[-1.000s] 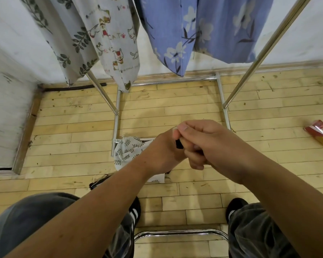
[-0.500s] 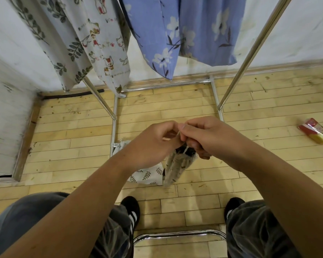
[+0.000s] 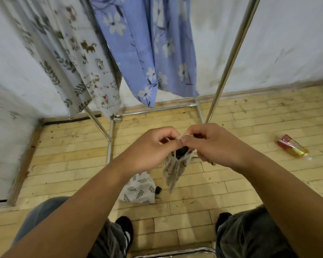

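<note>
While you are holding the little patterned pouch (image 3: pixel 175 170) up in front of you, above the wooden floor (image 3: pixel 250 183) and between your knees, it is hanging limp from its gathered neck just below your knuckles. Your left hand (image 3: pixel 149 151) and right hand (image 3: pixel 213 146) are meeting fingertip to fingertip, and each is pinching the pale cord (image 3: pixel 182 135) between thumb and forefinger, with the other fingers curled in underneath.

You are, I judge, working the cord at the neck. Be pulling evenly to both sides, so that the neck is gathering or loosening straight and not bunching on one side. Be taking short pulls close to the cloth, and be letting the pouch's own weight keep it hanging plumb.

Something black (image 3: pixel 182 152) is sitting at the mouth of the pouch. Whether it is a cord stopper or something packed inside, I cannot tell; the pouch's body is looking flat, so it is probably holding little.

A second pouch, the leaf-print bag (image 3: pixel 138 189), is lying on the floor just beyond your left shoe, with a small black piece (image 3: pixel 158 189) touching its edge; its contents are hidden.

Farther out, the metal rack (image 3: pixel 229 58) is carrying a blue floral cloth (image 3: pixel 147 53) and a cat-print cloth (image 3: pixel 88 58), and a red and yellow wrapper (image 3: pixel 291 148) is lying well off to your right.
</note>
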Action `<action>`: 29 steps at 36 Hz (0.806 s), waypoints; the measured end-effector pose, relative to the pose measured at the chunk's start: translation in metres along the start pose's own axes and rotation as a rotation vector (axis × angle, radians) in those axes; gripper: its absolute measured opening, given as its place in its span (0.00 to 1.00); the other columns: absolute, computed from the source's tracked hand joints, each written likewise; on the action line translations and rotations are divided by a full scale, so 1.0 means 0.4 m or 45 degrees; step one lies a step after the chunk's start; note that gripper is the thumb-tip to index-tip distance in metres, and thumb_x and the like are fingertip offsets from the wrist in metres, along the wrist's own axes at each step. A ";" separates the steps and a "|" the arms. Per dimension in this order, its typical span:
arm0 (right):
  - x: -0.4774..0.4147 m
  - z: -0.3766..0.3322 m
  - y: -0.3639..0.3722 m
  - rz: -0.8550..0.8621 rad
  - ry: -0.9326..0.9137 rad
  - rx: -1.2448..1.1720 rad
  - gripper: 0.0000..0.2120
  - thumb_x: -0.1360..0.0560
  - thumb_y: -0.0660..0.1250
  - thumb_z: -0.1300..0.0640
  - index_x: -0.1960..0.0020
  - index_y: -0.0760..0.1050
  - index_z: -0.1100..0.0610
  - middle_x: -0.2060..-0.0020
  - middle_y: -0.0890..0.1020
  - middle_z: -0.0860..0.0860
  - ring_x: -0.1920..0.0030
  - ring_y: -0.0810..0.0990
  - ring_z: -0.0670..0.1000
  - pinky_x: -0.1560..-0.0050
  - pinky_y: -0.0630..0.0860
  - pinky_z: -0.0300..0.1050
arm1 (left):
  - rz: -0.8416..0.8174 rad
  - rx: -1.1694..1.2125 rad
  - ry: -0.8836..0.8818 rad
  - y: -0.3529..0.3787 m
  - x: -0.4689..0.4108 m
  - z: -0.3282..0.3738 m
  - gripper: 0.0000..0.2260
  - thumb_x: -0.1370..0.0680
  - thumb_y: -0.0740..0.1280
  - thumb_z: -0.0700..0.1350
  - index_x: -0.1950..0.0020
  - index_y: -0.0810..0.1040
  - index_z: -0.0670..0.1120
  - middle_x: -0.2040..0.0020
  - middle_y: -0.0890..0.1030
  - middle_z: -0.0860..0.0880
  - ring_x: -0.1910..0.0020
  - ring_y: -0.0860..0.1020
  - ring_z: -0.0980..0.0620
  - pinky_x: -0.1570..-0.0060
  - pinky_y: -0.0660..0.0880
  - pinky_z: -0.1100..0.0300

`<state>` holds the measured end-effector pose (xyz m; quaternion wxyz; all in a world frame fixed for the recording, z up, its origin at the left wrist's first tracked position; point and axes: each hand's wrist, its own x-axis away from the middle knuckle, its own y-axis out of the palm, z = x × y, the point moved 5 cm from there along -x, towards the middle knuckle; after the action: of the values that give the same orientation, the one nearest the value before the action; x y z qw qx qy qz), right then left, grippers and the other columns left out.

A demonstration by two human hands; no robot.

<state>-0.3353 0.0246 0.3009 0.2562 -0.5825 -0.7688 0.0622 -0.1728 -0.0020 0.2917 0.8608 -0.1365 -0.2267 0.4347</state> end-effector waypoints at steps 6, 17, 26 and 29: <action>0.023 -0.085 -0.072 0.083 -0.141 0.074 0.09 0.19 0.68 0.51 0.54 0.80 0.54 0.76 0.77 0.39 0.75 0.72 0.41 0.71 0.69 0.32 | 0.067 -0.019 -0.001 -0.039 -0.004 0.096 0.06 0.19 0.67 0.50 0.53 0.82 0.52 0.63 0.74 0.49 0.68 0.69 0.52 0.62 0.66 0.56; 0.088 -0.222 -0.196 0.344 -0.453 0.011 0.03 0.20 0.70 0.54 0.51 0.82 0.51 0.59 0.82 0.50 0.67 0.79 0.46 0.64 0.73 0.37 | 0.241 0.083 0.177 -0.111 0.020 0.323 0.10 0.18 0.66 0.49 0.56 0.83 0.50 0.53 0.83 0.41 0.59 0.76 0.49 0.56 0.73 0.51; 0.124 -0.285 -0.318 0.707 -0.547 -0.086 0.01 0.21 0.73 0.51 0.52 0.84 0.47 0.60 0.84 0.41 0.65 0.80 0.46 0.58 0.82 0.52 | 0.301 0.097 0.327 -0.148 0.007 0.489 0.10 0.16 0.65 0.49 0.54 0.79 0.46 0.63 0.79 0.52 0.65 0.73 0.53 0.64 0.72 0.63; 0.137 -0.316 -0.351 0.800 -0.607 -0.127 0.01 0.22 0.74 0.53 0.52 0.84 0.47 0.60 0.85 0.44 0.65 0.80 0.41 0.61 0.78 0.44 | 0.345 0.051 0.355 -0.163 -0.004 0.526 0.09 0.17 0.66 0.52 0.52 0.80 0.49 0.64 0.80 0.57 0.64 0.74 0.52 0.60 0.74 0.58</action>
<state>-0.4080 0.0056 0.4829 0.0103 -0.7704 -0.5931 0.2336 -0.2360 -0.0333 0.5002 0.8200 -0.2076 -0.0759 0.5280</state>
